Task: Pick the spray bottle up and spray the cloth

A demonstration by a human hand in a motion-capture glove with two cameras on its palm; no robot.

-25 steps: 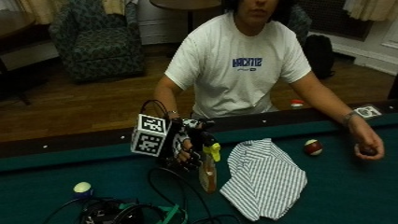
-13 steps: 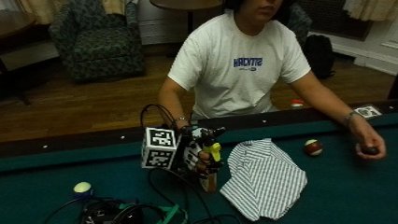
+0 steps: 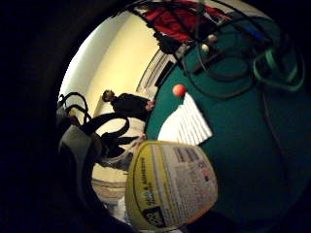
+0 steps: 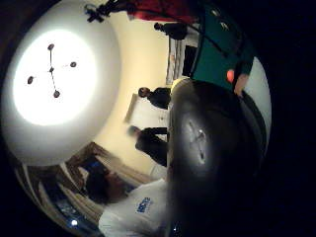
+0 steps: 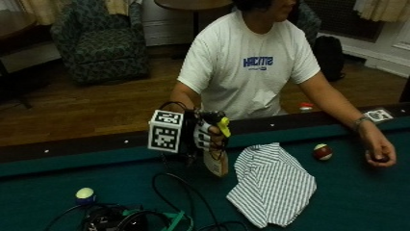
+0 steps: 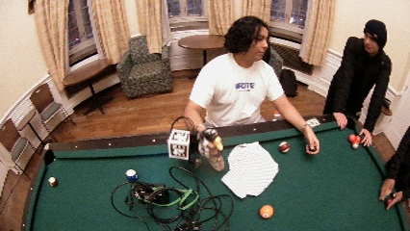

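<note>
Open green felt (image 5: 359, 202) is seen beyond the striped cloth (image 5: 272, 183), broken only by a red-and-white billiard ball (image 5: 322, 152) near the cloth's far edge and the bare hand (image 5: 378, 153) resting past it. On the cloth's other side, passage is blocked by the held spray bottle (image 5: 216, 149). A tangle of cables (image 5: 160, 211) is spread just beside the cloth's near corner.

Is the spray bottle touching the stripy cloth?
Apart. The outside view shows the spray bottle lifted in the gloved right hand, with green felt between it and the cloth.
</note>
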